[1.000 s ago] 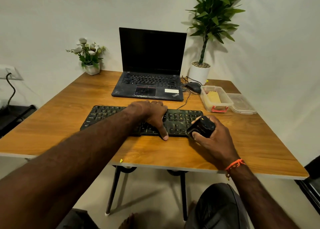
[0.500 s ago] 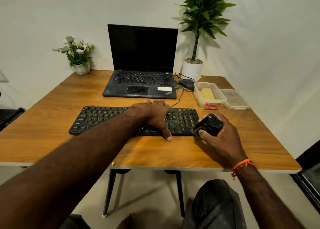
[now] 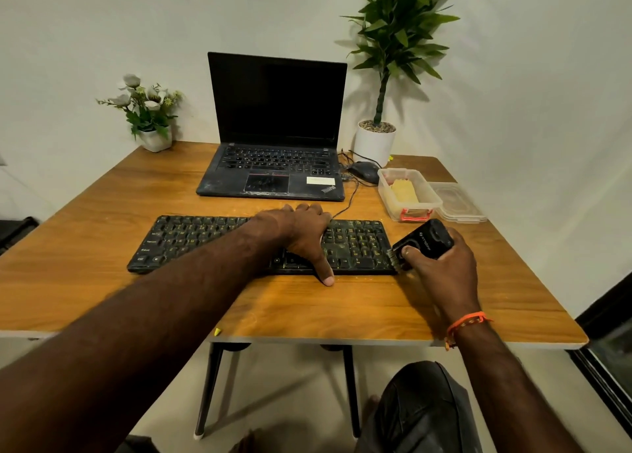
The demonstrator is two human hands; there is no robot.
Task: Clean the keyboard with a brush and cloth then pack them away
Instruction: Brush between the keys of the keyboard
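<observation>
Two hands work the dusty black keyboard on the tabletop: left hand pressing flat, fingers relaxed; right hand gripping the brush at its right end. Risk: swept grit landing in the open container holding the yellow cloth.

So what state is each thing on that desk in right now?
Keyboard: flat on the table, dusty, pressed down by the left hand.
Brush: gripped by the right hand, bristles at the keyboard's right end.
Laptop: open, screen dark.
Plastic box: open, yellow cloth inside.
Lid: off, beside the box.
</observation>
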